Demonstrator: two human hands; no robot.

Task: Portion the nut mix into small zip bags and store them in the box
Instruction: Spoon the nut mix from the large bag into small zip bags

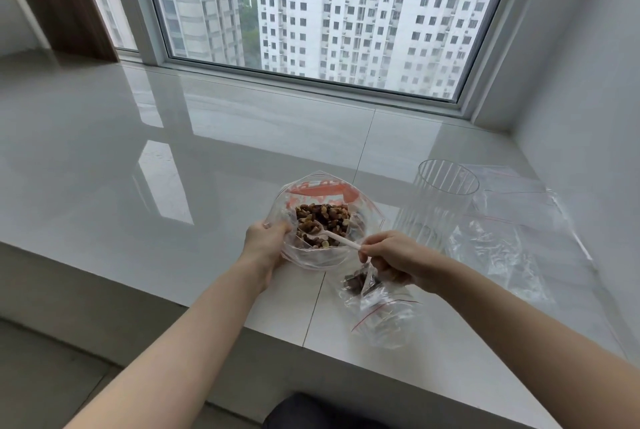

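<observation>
From the head camera, the left hand [268, 241] is gripping the near-left rim of the large bag [323, 220], fingers curled round the plastic, holding its mouth open on the white ledge [173, 158]. The right hand [391, 257] is pinching the handle of one white spoon [341, 240], whose bowl is lying in the nut mix [322, 224]. Under that hand one small zip bag [377, 304] is lying with some nuts inside. One clear ribbed box [438, 206] is standing just right, beside a pile of empty zip bags [512, 231], too overlapped to count.
</observation>
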